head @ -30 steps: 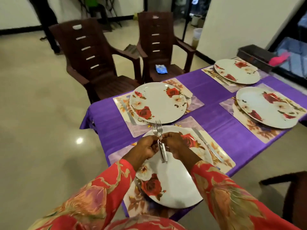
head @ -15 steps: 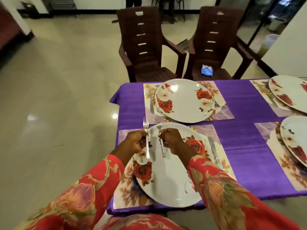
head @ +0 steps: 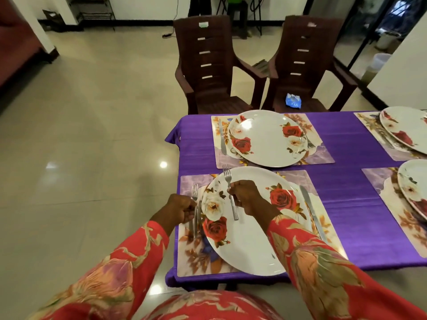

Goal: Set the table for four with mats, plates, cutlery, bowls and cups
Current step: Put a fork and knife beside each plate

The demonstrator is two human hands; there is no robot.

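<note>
Steel forks in both my hands: left hand (head: 179, 210) grips one fork (head: 194, 205) beside the near plate (head: 251, 229); right hand (head: 246, 197) fingers pinch another fork (head: 231, 195) above it.

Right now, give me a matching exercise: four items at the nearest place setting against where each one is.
Things:
1. fork in left hand
2. fork in right hand
3. knife
4. blue packet

Places:
A. on a chair seat
B. over the near plate
C. on the mat, right of the plate
D. at the plate's left edge, over the mat

Pairs: 1-D, 2-B, 3-C, 4-A
</note>
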